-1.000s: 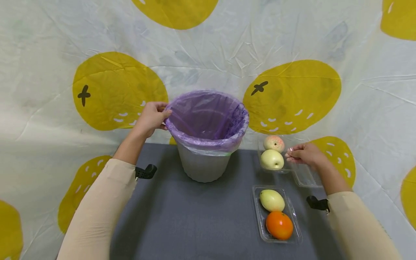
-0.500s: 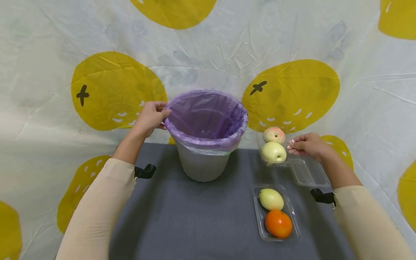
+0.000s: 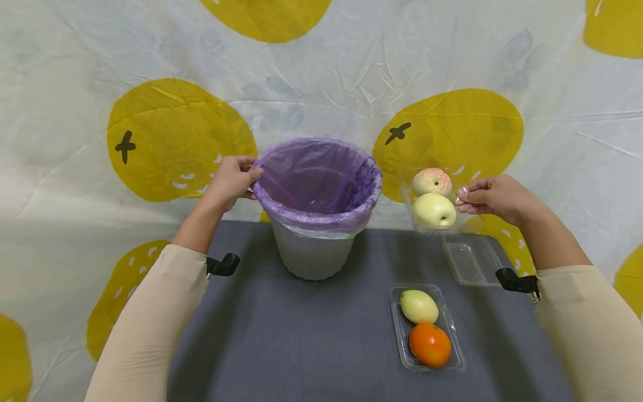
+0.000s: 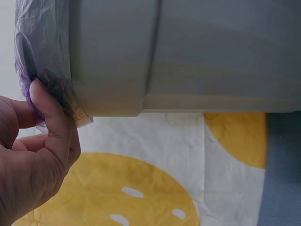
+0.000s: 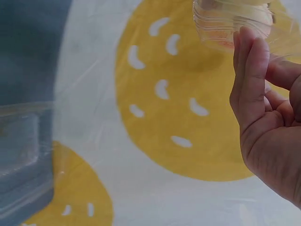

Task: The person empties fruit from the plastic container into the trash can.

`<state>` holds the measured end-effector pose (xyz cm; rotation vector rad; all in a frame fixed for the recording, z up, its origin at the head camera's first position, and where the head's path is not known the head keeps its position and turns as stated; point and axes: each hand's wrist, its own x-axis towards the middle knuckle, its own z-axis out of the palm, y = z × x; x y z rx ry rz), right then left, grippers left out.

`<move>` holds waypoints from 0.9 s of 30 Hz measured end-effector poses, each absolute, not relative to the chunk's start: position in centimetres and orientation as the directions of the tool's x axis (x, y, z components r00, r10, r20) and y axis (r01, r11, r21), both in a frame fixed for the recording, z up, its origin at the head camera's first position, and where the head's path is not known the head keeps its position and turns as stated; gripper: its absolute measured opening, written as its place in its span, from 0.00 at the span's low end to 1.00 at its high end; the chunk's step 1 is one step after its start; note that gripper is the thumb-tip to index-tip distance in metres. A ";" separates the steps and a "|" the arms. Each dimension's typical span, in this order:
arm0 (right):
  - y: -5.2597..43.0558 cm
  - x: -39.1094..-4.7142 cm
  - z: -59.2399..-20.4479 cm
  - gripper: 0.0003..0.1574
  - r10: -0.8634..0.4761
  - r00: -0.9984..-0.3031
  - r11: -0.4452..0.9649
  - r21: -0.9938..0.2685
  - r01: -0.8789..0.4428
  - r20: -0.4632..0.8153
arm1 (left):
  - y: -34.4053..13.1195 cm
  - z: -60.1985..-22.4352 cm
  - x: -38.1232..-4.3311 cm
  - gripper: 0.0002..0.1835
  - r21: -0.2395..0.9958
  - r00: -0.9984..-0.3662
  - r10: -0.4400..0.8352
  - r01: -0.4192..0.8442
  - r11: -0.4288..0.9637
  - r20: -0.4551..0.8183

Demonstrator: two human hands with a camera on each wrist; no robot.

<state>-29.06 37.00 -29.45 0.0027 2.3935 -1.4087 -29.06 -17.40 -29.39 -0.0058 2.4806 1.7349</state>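
Note:
My left hand (image 3: 232,181) pinches the left rim of a pale grey trash bin (image 3: 313,259), over the purple bag (image 3: 324,220) that lines it. In the left wrist view the fingers and thumb (image 4: 47,101) squeeze the folded bag at the rim. To the bin's right, my right hand (image 3: 497,198) grips the right edge of a transparent plastic tray (image 5: 218,28), raised above the table. It carries a pink-speckled peach (image 3: 432,181) and a round pale yellow-green fruit (image 3: 435,210) with a dimple, side by side. The tray's far side is hard to make out.
On the dark grey table (image 3: 301,335), a second transparent tray (image 3: 397,329) holds an oval yellow-green fruit (image 3: 419,306) and an orange (image 3: 430,344). Another transparent tray (image 3: 472,259) lies at the back right edge. Behind hangs a white cloth (image 3: 321,84) with yellow fruit prints.
My right hand has lifted the tray with the peach and the pale fruit up off the table and slightly right. My left hand stays on the bin's rim.

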 end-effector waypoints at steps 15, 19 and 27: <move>35.0 -30.3 -24.1 0.09 -0.165 -0.955 0.526 -0.841 0.127 -0.248 | -17.5 -29.4 -29.0 0.28 0.939 -0.994 0.051 -0.077 0.336 -0.099; 34.3 -31.0 -22.9 0.08 -0.169 -0.954 0.480 -0.866 0.140 -0.248 | -17.5 -29.4 -29.1 0.28 0.938 -0.994 0.046 -0.074 0.339 -0.095; 32.5 -32.3 -20.7 0.04 -0.172 -0.955 0.403 -0.902 0.155 -0.241 | -17.4 -29.6 -29.4 0.27 0.942 -0.994 0.058 -0.064 0.330 -0.088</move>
